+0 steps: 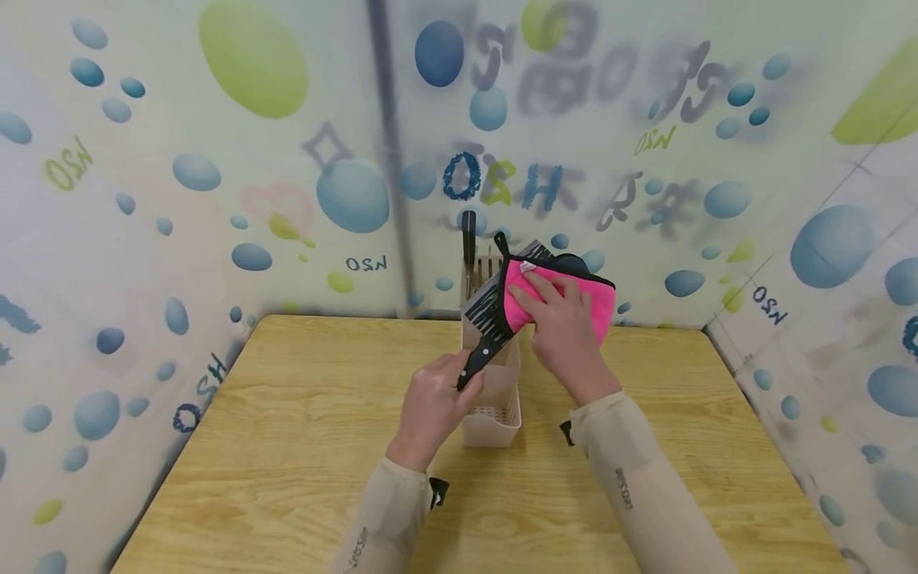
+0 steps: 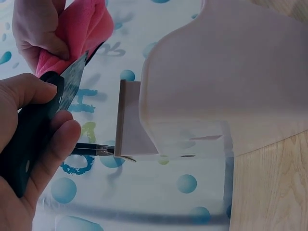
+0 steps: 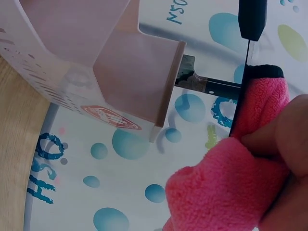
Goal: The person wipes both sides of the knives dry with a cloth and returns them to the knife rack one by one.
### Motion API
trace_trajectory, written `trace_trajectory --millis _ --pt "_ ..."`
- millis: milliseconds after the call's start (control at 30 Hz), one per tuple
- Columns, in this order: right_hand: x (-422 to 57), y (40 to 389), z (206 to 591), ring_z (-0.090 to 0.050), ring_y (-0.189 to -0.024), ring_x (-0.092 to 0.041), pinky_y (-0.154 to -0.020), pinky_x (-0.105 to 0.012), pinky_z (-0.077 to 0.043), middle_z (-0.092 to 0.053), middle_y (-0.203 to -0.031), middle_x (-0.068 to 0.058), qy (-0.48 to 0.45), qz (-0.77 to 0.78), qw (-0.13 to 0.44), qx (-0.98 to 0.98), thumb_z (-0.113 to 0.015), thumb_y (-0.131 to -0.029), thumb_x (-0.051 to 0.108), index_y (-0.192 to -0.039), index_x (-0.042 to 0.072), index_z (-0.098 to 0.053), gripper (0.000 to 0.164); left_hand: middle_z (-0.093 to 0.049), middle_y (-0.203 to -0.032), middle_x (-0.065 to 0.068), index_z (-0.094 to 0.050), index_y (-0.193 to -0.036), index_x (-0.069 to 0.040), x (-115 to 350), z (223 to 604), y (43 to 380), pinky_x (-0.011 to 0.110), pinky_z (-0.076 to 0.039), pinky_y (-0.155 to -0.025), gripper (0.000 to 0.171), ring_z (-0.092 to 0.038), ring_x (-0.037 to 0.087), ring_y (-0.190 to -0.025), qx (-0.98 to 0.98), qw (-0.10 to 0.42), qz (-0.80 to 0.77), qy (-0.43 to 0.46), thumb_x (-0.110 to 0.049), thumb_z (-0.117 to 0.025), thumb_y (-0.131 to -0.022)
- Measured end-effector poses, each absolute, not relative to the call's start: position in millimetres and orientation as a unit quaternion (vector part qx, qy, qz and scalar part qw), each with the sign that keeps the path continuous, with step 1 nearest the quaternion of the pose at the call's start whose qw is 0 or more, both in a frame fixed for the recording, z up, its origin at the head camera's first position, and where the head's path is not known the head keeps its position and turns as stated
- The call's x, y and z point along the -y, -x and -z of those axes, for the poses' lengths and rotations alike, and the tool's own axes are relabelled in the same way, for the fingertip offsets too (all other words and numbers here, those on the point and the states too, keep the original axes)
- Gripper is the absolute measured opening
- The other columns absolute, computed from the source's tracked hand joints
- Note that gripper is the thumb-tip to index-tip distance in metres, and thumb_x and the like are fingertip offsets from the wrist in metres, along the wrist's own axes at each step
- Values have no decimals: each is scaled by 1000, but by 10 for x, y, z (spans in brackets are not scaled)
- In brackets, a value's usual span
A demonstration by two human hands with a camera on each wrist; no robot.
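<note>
My left hand (image 1: 436, 402) grips the black riveted handle of a kitchen knife (image 1: 484, 309), whose broad dark-patterned blade slants up to the right. A pink cloth (image 1: 601, 301) with black edging and a small loop lies over part of that blade. My right hand (image 1: 565, 331) pinches the cloth against the blade; in the right wrist view, the thumb and fingers hold the fluffy cloth (image 3: 216, 192) folded about it. Behind the hands stands a pale pink knife holder (image 1: 492, 434). Another black-handled knife (image 1: 468, 237) sticks upright out of its top slots.
The holder stands on a wooden table (image 1: 323, 414), toward its back edge, with a perforated lower tray in front. Walls (image 1: 287, 175) patterned with blue and green spots and lettering close in the back and both sides.
</note>
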State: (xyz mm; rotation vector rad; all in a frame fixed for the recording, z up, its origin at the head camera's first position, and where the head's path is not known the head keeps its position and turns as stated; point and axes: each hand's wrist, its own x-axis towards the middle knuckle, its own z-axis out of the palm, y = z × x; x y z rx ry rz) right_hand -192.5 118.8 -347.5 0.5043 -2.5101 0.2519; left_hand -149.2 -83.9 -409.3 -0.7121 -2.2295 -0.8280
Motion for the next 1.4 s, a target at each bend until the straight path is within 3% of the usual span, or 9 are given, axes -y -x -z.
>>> trace_trajectory --millis 300,733,967,1233,1400 --pt "-1289 1996 3406 -48 -126 -44 -84 -58 -44 -54 -152 -13 -165 -104 248 949 -48 -88 -10 -140 16 -66 61 -71 -78 11 -71 -93 2 828 4084 1474 26 -49 -50 12 -60 15 -59 850 325 314 270 -7 -77 -89" --pt "-1405 2060 3402 -43 -131 -45 -91 -58 -43 -49 -156 -13 -129 -122 219 959 -42 -91 -7 -143 13 -62 59 -71 -78 10 -71 -95 1 801 4093 1454 24 -49 -51 11 -60 13 -60 850 318 321 271 -7 -77 -90" --pt "-1356 2000 3449 -46 -127 -46 -92 -59 -44 -51 -153 -14 -139 -116 246 952 -48 -91 -7 -142 13 -63 56 -66 -71 6 -68 -87 -1 795 4089 1455 18 -40 -49 11 -52 10 -56 851 323 313 272 -6 -77 -88" --pt "-1282 1971 3541 -56 -116 -46 -91 -57 -48 -61 -140 -22 -190 -114 338 915 -53 -93 -5 -132 7 -70 44 -67 -72 8 -68 -90 1 793 4085 1458 21 -42 -47 13 -54 12 -55 853 330 301 270 -7 -78 -87" --pt "-1225 1934 3540 -55 -123 -44 -97 -53 -43 -59 -140 -25 -208 -98 330 916 -61 -93 3 -132 5 -69 40 -64 -69 6 -66 -86 -1 789 4082 1457 17 -36 -47 13 -50 10 -54 855 326 299 272 -6 -78 -87"
